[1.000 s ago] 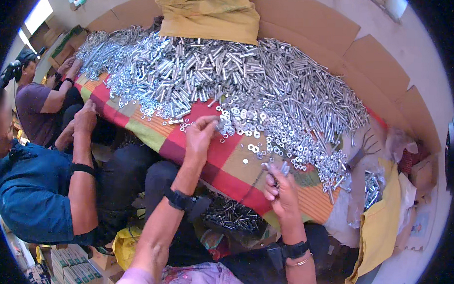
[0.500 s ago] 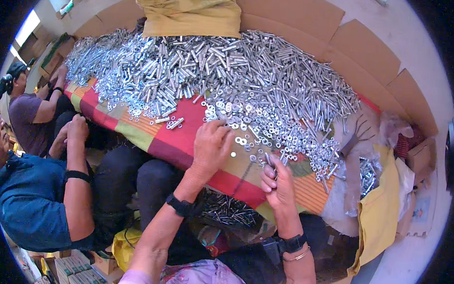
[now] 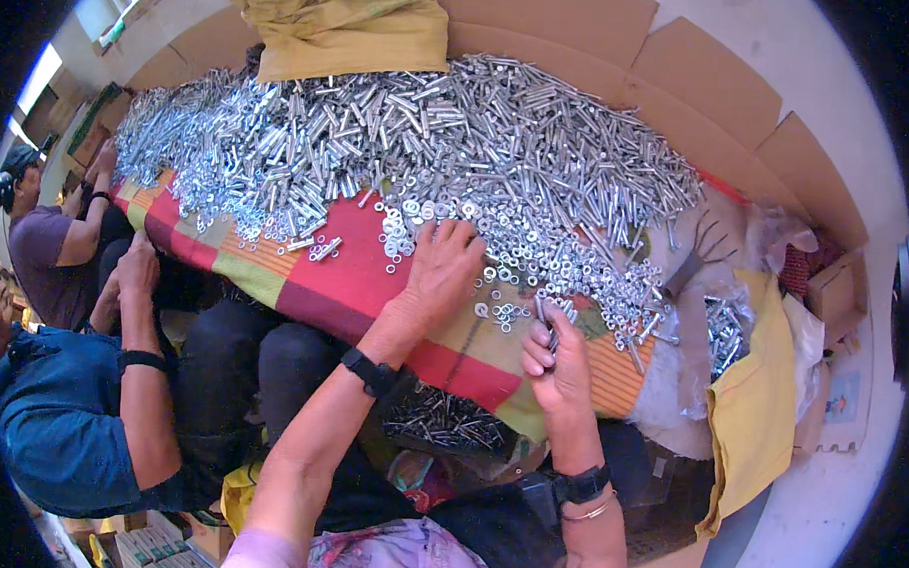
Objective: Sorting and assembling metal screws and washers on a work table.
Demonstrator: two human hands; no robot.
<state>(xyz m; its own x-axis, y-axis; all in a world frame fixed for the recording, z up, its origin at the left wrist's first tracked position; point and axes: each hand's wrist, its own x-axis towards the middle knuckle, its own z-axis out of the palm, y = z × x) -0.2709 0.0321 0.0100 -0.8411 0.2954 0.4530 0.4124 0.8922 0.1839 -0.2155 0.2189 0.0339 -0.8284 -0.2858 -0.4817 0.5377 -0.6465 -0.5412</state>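
Note:
A big heap of shiny metal bolts [image 3: 460, 134] covers a striped red, yellow and green cloth [image 3: 344, 280]. Loose washers and nuts [image 3: 536, 257] lie along the heap's near edge. My left hand [image 3: 440, 268] rests palm down on the cloth with its fingers spread among the washers. My right hand [image 3: 557, 363] is curled around a few metal bolts [image 3: 545, 317], just in front of the washers. A black watch sits on each of my wrists.
Two other people sit at the left, one in a blue shirt [image 3: 59, 420], one in purple [image 3: 45, 260]. A yellow sack [image 3: 333, 24] lies behind the heap and cardboard sheets [image 3: 702, 82] line the back. Bagged bolts [image 3: 723, 333] lie at right, more bolts [image 3: 440, 424] under the cloth's edge.
My left hand has moved right and forward across the cloth, from the red stripe to the washers. My right hand has kept its grip and stayed near the cloth's front edge.

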